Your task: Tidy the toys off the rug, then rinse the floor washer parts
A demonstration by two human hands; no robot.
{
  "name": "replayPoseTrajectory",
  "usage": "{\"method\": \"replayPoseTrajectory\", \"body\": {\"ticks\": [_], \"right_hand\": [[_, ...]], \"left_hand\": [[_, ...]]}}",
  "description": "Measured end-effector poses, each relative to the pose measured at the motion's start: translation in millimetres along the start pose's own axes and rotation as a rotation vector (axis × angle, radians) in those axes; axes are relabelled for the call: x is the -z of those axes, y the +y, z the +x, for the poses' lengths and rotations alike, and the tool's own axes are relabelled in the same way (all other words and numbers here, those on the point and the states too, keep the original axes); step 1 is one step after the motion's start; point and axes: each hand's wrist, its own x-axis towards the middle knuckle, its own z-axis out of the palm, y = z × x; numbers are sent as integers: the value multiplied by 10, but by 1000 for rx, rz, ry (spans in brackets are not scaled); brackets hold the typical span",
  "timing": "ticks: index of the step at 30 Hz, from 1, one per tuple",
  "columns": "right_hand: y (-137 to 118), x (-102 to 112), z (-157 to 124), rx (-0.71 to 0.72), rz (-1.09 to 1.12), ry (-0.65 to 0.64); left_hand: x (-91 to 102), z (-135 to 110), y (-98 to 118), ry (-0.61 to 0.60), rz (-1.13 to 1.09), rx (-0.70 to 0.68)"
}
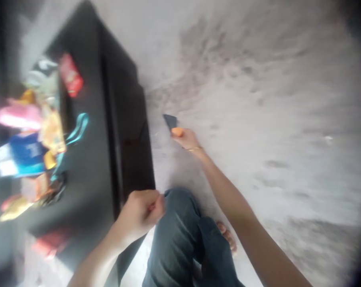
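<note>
My right hand (187,139) is stretched out over the grey floor, with its fingers wrapped round the orange handle of a putty knife (170,120). The tool's dark, roughly triangular blade points away from me and seems close to the floor; whether it touches is unclear. My left hand (143,211) is curled into a fist beside my bent knee, near the side of a black cabinet-like piece (129,151). A small reddish spot shows between its fingers, too blurred to tell as an object or skin.
Blurred items lie on the black top at left: a red packet (71,75), a teal strap (78,128), a blue item (27,149) and a pink item (19,115). The concrete floor (273,119) has rough, dark patches. My bare foot (227,238) rests below.
</note>
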Motion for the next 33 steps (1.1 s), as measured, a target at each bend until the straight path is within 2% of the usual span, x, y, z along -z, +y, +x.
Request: {"method": "replayPoseTrajectory", "body": {"ticks": [2,3,6,8,10,13,15,17,19,21,23,24,25,27,29,31,33], "right_hand": [[-115,217,-288,-61,170,73],[-229,340,-435,-14,207,98],[-803,657,-872,230,192,112],[-1306,697,-1090,389,87,35],[-1803,542,-1210,515,-64,-62],[-2401,74,-1276,609,-312,-152],[-2666,-226,-1305,657,-424,-220],[-2801,-391,-1306,737,-418,-288],[-2757,-371,-1218,827,-294,-237],[-2475,-188,-997,833,-152,-5],[-1945,43,-673,709,-93,274],[-1614,121,-497,608,-110,375],[-1267,147,-328,504,-158,419],[-630,-3,-51,349,-280,366],[-221,-382,129,321,-344,220],[-100,-837,250,397,-392,57],[-175,-1214,367,496,-457,-49]], "left_hand": [[15,39,15,-19,-6,-18],[23,54,15,-35,6,-25],[22,68,4,-107,100,-26],[5,61,-4,-138,167,-44],[-7,57,-18,-145,207,-87],[6,46,-63,-104,203,-128],[20,17,-107,-34,160,-157],[28,-23,-155,23,108,-196],[31,-53,-194,32,74,-203],[31,-61,-212,12,55,-189],[29,-52,-208,-6,40,-181],[29,-47,-200,-12,29,-185],[29,-43,-191,-18,17,-193],[35,-48,-176,-24,4,-205],[60,-62,-165,-25,7,-205],[104,-69,-144,-14,25,-182],[145,-59,-102,22,43,-123]]}}
